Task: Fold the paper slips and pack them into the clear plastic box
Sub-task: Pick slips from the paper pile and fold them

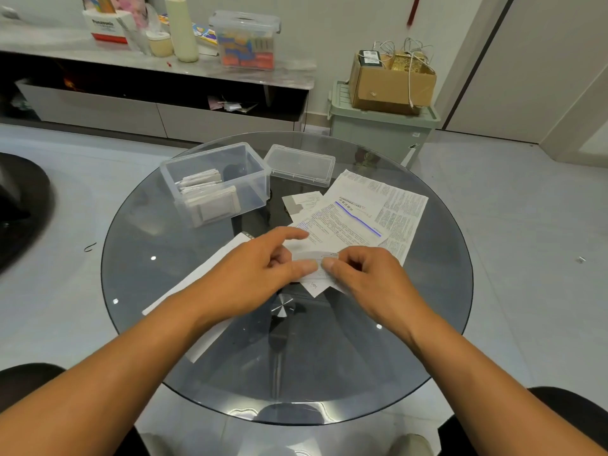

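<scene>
So this looks roughly mid-job to me. The clear rectangular plastic box [215, 182] sits on the far left of the round smoked-glass surface [148, 245], and it already has a bunch of folded white paper slips [205, 192] stacked up against its left end. The right part of the box looks bare, so there's space for more. Its clear flat lid [300, 164] is off, lying just to the right of it.

Right now both hands are working on one small white paper slip [312, 261] near the middle of the surface. The left hand [260, 268] pinches its left edge with thumb and fingers, index finger stretched out over the top, and the right hand [365, 274] pinches the right edge, fingers curled. The two thumbs nearly meet on the paper. Looks like a fold being made or pressed, though I can't tell how many folds are in it.

Still to do: a pile of unfolded printed leaflets [362, 209] just beyond the hands on the right, one with a blue stripe, plus a long white sheet [197, 281] lying under the left wrist. So a fair few more folds, then the lid.
</scene>
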Tool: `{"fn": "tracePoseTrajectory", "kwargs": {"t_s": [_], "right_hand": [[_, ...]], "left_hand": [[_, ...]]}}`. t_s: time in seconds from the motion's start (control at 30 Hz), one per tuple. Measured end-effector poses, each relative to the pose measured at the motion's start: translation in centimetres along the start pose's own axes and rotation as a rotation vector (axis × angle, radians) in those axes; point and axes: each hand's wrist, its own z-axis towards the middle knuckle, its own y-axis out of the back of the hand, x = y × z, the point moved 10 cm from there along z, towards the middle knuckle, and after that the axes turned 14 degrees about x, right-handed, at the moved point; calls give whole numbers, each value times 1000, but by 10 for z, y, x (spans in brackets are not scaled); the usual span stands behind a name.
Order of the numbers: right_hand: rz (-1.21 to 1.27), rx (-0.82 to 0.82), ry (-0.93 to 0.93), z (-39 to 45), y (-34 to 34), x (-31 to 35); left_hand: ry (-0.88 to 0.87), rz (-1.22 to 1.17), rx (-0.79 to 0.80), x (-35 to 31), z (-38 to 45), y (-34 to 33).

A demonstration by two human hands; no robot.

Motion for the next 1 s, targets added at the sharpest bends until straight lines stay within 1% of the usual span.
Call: {"fn": "tracePoseTrajectory", "kwargs": {"t_s": [0.1,0.2,0.33,0.43,0.57,0.7,0.8,0.87,0.93,1.0], "right_hand": [[7,-46,-84,2,2,-11],[-126,-61,-111,1,0,-7],[-240,-10,-146,2,-4,-1],[-173,16,-146,7,-5,-7],[-98,28,-126,11,0,-14],[-150,-4,-62,9,-1,-12],[-190,-53,-31,6,0,-8],[-196,-89,-20,7,3,-8],[-200,-125,15,8,4,-5],[-293,-159,122,7,1,8]], "left_hand": [[18,152,-82,-1,0,1],[26,262,-100,-7,1,-2],[39,336,-69,-6,5,-3],[90,358,-33,-1,8,-4],[145,294,-27,3,14,-1],[161,234,-45,4,18,0],[129,167,-82,0,15,0],[91,117,-142,-6,11,10],[80,71,-239,-8,2,33],[106,20,-345,0,-11,64]]}}
